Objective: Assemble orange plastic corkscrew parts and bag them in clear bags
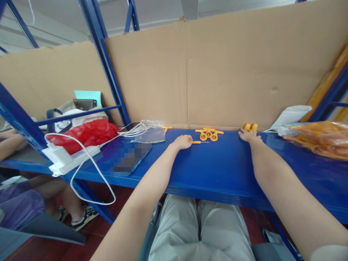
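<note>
My left hand (183,142) is closed at the near side of the blue table, and an orange threaded rod (196,142) sticks out from its fingers. Small metal springs (206,142) lie just past the rod's end. Behind them sit several orange plastic parts with round rings (209,136) and T-shaped bars. My right hand (248,135) rests on the table near the cardboard wall with its fingers apart. Right at its fingertips stand two orange rounded caps (254,127); whether the fingers touch them is hard to see.
Left of my left hand lie a dark phone-like slab (132,159), a clear bag (150,135), an orange T-shaped part (166,128) and a white cable. A power strip (69,163) sits by a red bag (84,136). Bagged orange parts (323,139) lie right. Another person sits left.
</note>
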A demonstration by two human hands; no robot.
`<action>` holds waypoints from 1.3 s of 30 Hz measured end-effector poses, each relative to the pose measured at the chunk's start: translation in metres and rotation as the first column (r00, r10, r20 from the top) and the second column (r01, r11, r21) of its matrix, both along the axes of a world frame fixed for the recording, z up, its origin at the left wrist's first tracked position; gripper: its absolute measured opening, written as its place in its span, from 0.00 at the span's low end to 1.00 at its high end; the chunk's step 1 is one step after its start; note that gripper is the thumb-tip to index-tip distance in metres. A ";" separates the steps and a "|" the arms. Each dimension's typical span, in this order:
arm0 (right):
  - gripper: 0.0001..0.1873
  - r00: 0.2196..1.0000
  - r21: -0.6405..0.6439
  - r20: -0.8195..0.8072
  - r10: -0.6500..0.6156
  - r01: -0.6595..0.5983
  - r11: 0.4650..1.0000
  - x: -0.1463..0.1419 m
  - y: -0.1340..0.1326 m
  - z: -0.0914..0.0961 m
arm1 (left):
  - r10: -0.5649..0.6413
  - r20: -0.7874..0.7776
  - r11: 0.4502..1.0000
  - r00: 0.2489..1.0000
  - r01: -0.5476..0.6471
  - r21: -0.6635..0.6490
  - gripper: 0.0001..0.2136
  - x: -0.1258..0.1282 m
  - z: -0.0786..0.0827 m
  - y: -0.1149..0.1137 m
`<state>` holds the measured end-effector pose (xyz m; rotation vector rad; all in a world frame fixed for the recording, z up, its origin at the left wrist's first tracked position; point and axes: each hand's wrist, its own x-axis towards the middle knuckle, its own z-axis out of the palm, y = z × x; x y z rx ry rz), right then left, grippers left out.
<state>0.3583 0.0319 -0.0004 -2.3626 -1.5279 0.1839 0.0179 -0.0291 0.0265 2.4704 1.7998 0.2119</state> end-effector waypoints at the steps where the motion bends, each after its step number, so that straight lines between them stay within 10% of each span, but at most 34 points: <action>1: 0.32 1.000 0.008 -0.001 -0.005 0.005 1.000 0.001 0.002 -0.001 | 0.002 -0.006 1.000 1.000 -0.002 0.006 0.14 0.000 0.000 -0.001; 8: 0.25 1.000 0.349 0.020 -0.019 0.011 0.937 0.003 0.009 -0.010 | 0.004 0.013 1.000 1.000 -0.004 0.005 0.14 0.001 0.002 -0.004; 14: 0.14 0.980 0.686 -0.197 0.003 0.136 0.714 -0.013 0.009 0.020 | -0.007 0.101 1.000 0.995 0.005 0.021 0.14 0.001 -0.004 0.001; 22: 0.15 0.924 0.910 -0.095 0.371 -0.070 0.408 -0.045 0.010 0.053 | -0.017 0.177 0.996 0.984 0.000 0.092 0.13 0.001 -0.012 0.010; 31: 0.11 0.734 0.533 0.205 0.648 -0.639 0.555 -0.082 -0.044 0.019 | -0.025 0.225 0.989 0.974 -0.009 0.149 0.13 0.001 -0.015 0.010; 39: 0.12 0.680 0.434 0.249 0.690 -0.715 0.548 -0.087 -0.049 0.020 | -0.074 0.235 0.984 0.969 0.033 0.175 0.13 0.000 -0.015 0.011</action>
